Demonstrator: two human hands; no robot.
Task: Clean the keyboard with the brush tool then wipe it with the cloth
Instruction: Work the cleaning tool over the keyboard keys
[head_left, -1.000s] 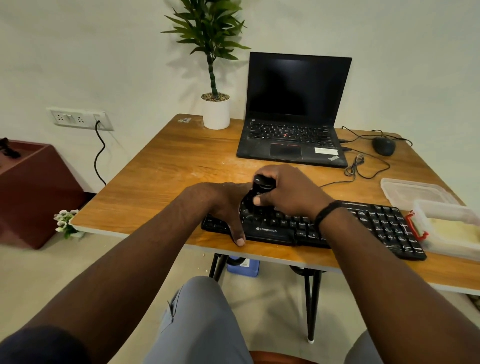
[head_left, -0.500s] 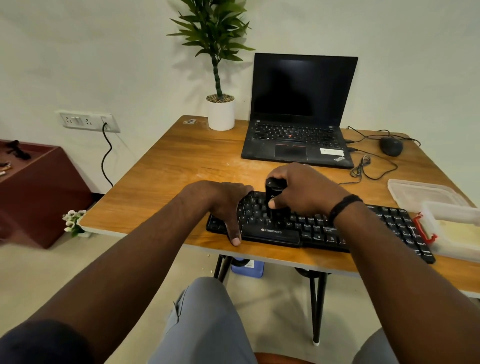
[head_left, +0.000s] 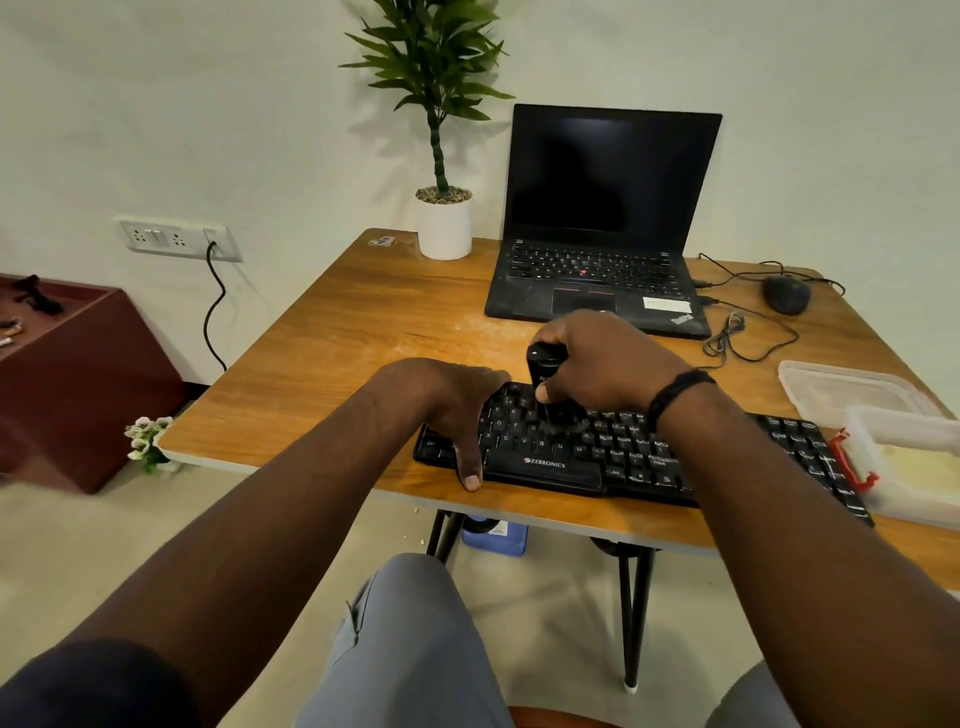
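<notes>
The keyboard (head_left: 644, 457) is laid along the front edge of the table (head_left: 332, 374), toward its right half. Its left end is pinned by the left hand (head_left: 457, 410), which lies flat and unclenched on the keys, nothing grasped, the thumb hooked over the front rim. The brush (head_left: 543, 371) is held upright in the clenched grip of the right hand (head_left: 608, 364), with its blurred bristle end set down among the keys left of centre.

The brushing step is judged to be under way, with the right half of the keys yet to be covered. No cloth can be made out with certainty.

Several risks are seen. Keycaps could be lifted or popped if the bristles are driven down too hard. The keyboard, being close to the front edge, could be pushed off if the left hand's hold is eased during a stroke toward the person. Crumbs could be swept onto the table near the laptop (head_left: 597, 275) rather than cleared.
</notes>
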